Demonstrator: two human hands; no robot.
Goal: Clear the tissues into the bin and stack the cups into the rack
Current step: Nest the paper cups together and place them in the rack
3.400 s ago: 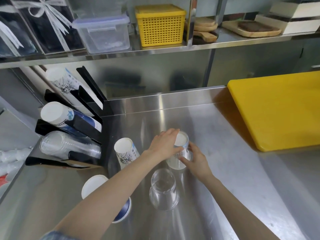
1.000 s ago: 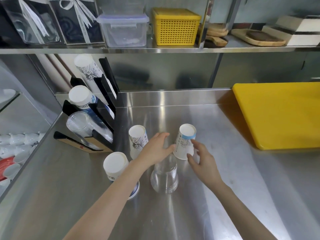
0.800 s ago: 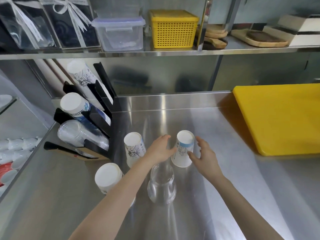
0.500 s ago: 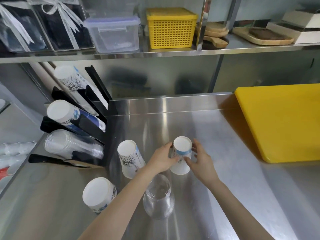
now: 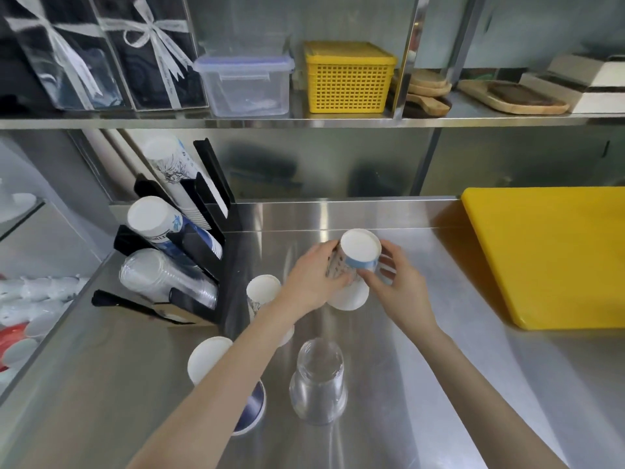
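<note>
Head view, left hand (image 5: 313, 282) and right hand (image 5: 397, 286) both gripping an upturned paper cup (image 5: 355, 262) between them, raised just above the steel bench (image 5: 439, 384), cup rack (image 5: 203, 265) at left.

Both bare forearms reaching forward, left hand (image 5: 313, 277) and right hand (image 5: 399, 282) facing each other, fingers curled and closed around an upturned paper cup (image 5: 355, 262) between them

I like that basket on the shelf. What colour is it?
The basket is yellow, seen in the head view.
</note>
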